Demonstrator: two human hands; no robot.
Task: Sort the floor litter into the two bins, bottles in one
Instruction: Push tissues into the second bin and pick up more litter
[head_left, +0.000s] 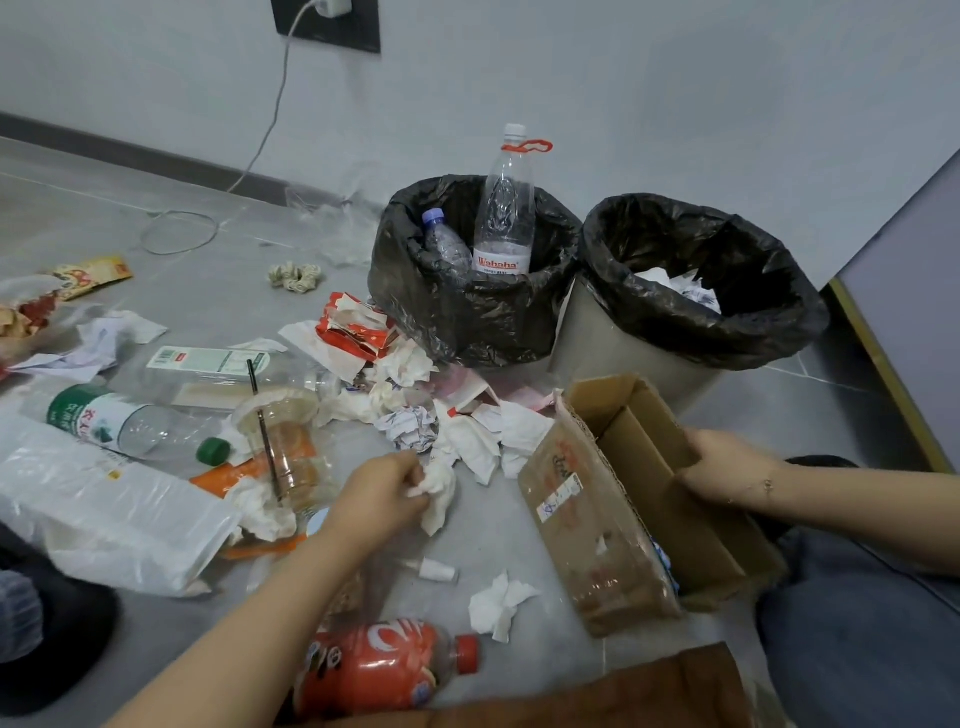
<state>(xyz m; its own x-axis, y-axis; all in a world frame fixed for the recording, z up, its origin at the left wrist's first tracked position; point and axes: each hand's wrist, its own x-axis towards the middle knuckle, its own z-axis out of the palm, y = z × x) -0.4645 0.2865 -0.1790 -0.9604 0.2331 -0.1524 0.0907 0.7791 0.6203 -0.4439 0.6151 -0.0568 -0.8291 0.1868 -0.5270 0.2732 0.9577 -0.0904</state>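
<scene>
While the left hand (382, 493) pinches a crumpled white tissue (439, 491) off the floor, fingers curled round it, the right hand (727, 465) grips the far flap of an open cardboard box (613, 519) lying between both hands. Beyond the hands: two black-lined bins, the left bin (467, 306) holding two clear bottles, the right bin (727, 312) holding paper. Left of the left hand: green-capped bottle (124, 423), plastic cup (283, 441). Nearer than it: orange soda bottle (379, 665).
</scene>
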